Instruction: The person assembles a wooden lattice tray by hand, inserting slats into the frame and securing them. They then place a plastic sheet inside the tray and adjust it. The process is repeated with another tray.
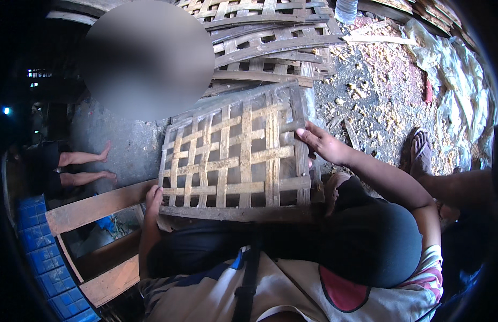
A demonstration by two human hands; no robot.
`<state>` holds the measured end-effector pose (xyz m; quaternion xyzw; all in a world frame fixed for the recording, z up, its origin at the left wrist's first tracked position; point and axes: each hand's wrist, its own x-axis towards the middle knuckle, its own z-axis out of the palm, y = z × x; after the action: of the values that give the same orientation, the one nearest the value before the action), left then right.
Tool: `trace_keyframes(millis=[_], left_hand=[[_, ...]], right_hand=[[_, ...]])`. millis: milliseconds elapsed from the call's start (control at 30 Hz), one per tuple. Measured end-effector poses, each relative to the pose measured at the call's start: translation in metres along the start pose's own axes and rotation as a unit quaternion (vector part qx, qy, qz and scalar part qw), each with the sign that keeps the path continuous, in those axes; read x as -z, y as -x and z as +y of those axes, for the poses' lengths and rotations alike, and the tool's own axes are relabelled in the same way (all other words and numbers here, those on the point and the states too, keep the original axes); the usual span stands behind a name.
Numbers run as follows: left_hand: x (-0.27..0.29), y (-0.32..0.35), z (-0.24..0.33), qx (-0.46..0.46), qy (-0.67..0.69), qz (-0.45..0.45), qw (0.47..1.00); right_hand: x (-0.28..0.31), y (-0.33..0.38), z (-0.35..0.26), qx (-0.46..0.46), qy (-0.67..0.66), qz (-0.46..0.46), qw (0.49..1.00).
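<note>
A square woven bamboo lattice panel (235, 153) with a dark wooden frame rests tilted on my lap. My left hand (153, 199) grips its lower left corner. My right hand (320, 140) holds its right edge, fingers over the frame. My knees in dark shorts lie under the panel's near edge.
A stack of similar lattice panels (265, 48) lies on the ground beyond. Wood shavings (377, 80) and plastic sheeting (453, 70) cover the right side. Another person's bare legs (85, 166) are at left. A wooden frame (93, 209) and blue crate (42, 252) sit at lower left. A sandalled foot (420, 153) is at right.
</note>
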<state>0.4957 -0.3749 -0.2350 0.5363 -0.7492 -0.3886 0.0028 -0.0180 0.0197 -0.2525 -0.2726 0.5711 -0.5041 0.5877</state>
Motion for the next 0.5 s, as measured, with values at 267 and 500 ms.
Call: trace_keyframes(millis=[267, 500], left_hand=[[-0.020, -0.042, 0.034, 0.003, -0.144, 0.022, 0.989], [-0.067, -0.055, 0.009, 0.122, -0.143, -0.099, 0.977]], right_hand=[[0.012, -0.036, 0.058, -0.031, 0.077, 0.165, 0.983], [-0.005, -0.010, 0.072, -0.088, 0.202, 0.147, 0.964]])
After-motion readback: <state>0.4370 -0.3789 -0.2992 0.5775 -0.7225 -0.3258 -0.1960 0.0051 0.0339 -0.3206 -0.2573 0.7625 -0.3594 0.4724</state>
